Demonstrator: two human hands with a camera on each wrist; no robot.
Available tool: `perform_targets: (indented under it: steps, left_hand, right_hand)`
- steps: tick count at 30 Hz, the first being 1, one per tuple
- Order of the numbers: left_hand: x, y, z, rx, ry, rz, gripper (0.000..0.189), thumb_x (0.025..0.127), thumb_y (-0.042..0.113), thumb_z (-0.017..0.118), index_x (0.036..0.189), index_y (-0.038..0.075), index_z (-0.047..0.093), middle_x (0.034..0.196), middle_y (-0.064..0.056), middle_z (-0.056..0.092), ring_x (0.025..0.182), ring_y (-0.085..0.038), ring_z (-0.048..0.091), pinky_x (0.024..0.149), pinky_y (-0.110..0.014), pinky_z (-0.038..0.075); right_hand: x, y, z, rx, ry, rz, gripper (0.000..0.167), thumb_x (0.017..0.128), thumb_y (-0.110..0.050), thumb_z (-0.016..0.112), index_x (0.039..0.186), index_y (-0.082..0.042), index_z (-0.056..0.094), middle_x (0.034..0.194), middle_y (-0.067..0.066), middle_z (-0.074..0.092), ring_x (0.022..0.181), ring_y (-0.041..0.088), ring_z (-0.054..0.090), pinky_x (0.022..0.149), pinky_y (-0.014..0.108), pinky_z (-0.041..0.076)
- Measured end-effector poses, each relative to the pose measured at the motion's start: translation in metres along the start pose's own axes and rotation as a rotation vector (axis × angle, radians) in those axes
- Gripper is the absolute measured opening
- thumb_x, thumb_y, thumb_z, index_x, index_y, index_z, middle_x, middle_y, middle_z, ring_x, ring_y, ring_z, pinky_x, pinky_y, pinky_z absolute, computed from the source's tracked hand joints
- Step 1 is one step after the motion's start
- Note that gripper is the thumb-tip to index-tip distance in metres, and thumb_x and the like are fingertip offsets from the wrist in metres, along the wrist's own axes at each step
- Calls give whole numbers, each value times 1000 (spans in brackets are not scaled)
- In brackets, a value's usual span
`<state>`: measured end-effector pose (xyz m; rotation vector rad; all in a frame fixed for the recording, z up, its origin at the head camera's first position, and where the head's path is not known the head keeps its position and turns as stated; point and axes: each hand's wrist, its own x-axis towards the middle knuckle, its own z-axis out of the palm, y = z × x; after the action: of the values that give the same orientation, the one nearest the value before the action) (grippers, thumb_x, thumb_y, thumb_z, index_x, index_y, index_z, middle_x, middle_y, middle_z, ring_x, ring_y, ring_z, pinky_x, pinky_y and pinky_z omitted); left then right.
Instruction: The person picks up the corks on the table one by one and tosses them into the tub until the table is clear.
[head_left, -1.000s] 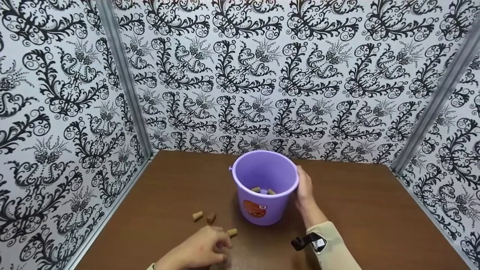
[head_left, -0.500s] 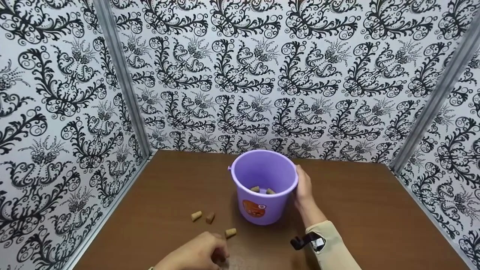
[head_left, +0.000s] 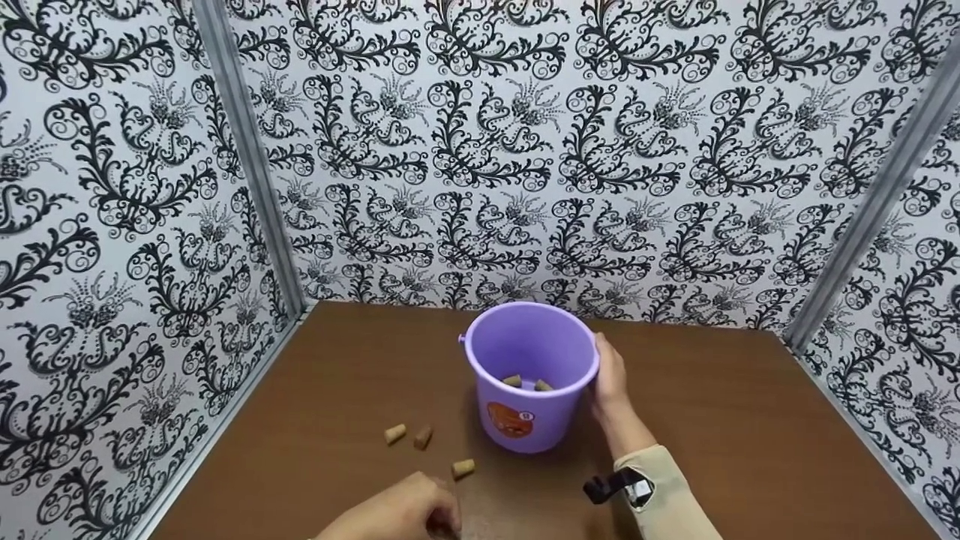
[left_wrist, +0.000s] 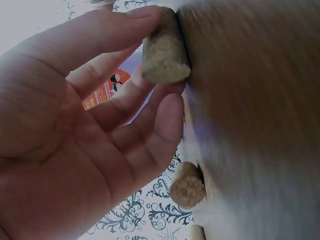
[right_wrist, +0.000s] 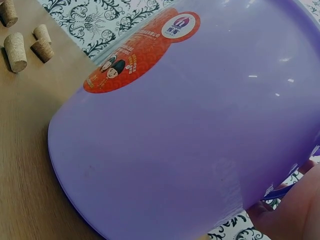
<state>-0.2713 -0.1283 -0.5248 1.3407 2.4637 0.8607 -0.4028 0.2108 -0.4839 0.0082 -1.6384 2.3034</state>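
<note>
At the near edge in the head view, my left hand (head_left: 397, 511) is low over the table. In the left wrist view its thumb lies on a cork stopper (left_wrist: 166, 57) at the tabletop and pinches it against a finger partly hidden behind it. Past that hand lie a light cork (head_left: 463, 469), a darker cork (head_left: 423, 437) and another light cork (head_left: 394, 433). My right hand (head_left: 611, 382) grips the right side of the purple bucket (head_left: 525, 420), which stands upright. Two corks (head_left: 512, 380) show inside the bucket. The right fingertips are hidden behind its wall.
The brown wooden table (head_left: 712, 420) is enclosed by patterned panels (head_left: 487, 150) at the back and sides, joined by grey metal posts (head_left: 255, 165). A black strap mount (head_left: 619, 484) sits on my right wrist.
My left hand has drawn back slightly towards the near edge, leaving the nearest loose cork fully in view. The bucket and right hand have stayed in place.
</note>
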Motion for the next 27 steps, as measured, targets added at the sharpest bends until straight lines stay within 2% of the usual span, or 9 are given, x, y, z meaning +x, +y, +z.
perform_targets:
  steps: [6, 9, 10, 13, 16, 17, 19, 26, 27]
  left_hand:
    - [7, -1, 5, -39, -98, -80, 5, 90, 12, 78, 91, 15, 82, 84, 12, 71, 77, 9, 57, 67, -13, 52]
    - [7, -2, 6, -39, -106, -68, 5, 89, 11, 77, 89, 13, 81, 81, 10, 71, 74, 11, 53, 65, -14, 53]
    - [6, -2, 6, -42, -104, -64, 5, 90, 12, 76, 86, 13, 80, 80, 10, 71, 72, 12, 52, 74, -19, 57]
    - [4, -2, 6, -68, -91, -64, 11, 90, 14, 75, 79, 14, 77, 72, 15, 65, 65, 12, 48, 75, -22, 57]
    - [2, -3, 7, -129, -87, -85, 16, 91, 15, 74, 75, 13, 75, 67, 19, 58, 58, 11, 44, 68, -19, 54]
    - [2, -3, 8, -146, -91, -87, 16, 91, 14, 73, 76, 12, 75, 67, 18, 57, 57, 10, 43, 58, -14, 47]
    - [3, -5, 8, -171, -98, -95, 15, 93, 12, 72, 78, 8, 76, 68, 18, 57, 58, 10, 43, 53, -12, 44]
    - [10, -12, 10, -27, -96, 25, 13, 92, 4, 68, 80, 2, 74, 69, 4, 59, 63, 12, 39, 58, -5, 39]
    - [12, -25, 16, -2, -85, 58, 13, 92, 5, 68, 80, 4, 74, 69, 5, 59, 64, 13, 38, 58, -4, 39]
  right_hand:
    - [-4, 1, -4, -19, 3, 8, 51, 115, -30, 39, 140, 9, 61, 118, 10, 76, 106, 20, 69, 100, 37, 55]
    - [-4, 1, -4, -22, 4, 4, 51, 115, -30, 40, 140, 9, 61, 119, 10, 76, 105, 19, 69, 100, 36, 55]
    - [-4, 1, -4, -21, 5, 4, 51, 115, -30, 40, 139, 9, 62, 117, 10, 76, 105, 19, 69, 99, 37, 55]
    - [-3, 0, -3, -14, 6, 8, 48, 114, -29, 40, 133, 6, 67, 111, 6, 76, 102, 19, 69, 97, 35, 55]
    - [-2, -1, -2, -17, 3, 8, 47, 114, -29, 40, 129, 5, 69, 107, 3, 75, 101, 18, 68, 96, 34, 54]
    - [-2, -1, -1, -19, 3, 5, 47, 114, -29, 40, 129, 5, 69, 107, 3, 75, 101, 18, 67, 96, 34, 54]
    - [0, -1, 0, -24, 5, 0, 48, 114, -29, 40, 131, 7, 68, 109, 5, 75, 102, 20, 68, 98, 36, 54]
    - [2, 1, 0, -38, 11, -6, 51, 115, -29, 39, 136, 11, 62, 115, 12, 75, 106, 25, 68, 103, 41, 54]
    - [3, 1, 0, -37, 14, -7, 51, 115, -29, 39, 136, 11, 63, 115, 13, 75, 106, 25, 69, 102, 42, 54]
